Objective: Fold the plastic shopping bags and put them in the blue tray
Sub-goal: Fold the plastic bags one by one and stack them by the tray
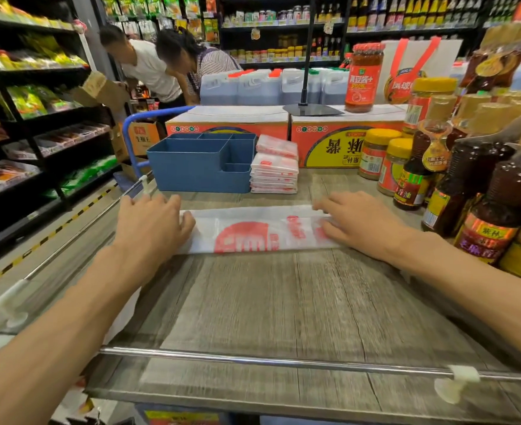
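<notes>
Bag: white plastic bag (253, 230) folded into a strip, flat on worktop (283, 296).
Left hand (152, 222): fingers straight, pressing its left end.
Right hand (357, 222): flat on right end.
Blue tray (198, 176): behind, beside 2 stacks of folded bags (274, 170).

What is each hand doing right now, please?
Left hand: open, pressing the left end of the plastic bag.
Right hand: open, pressing its right end.
</notes>
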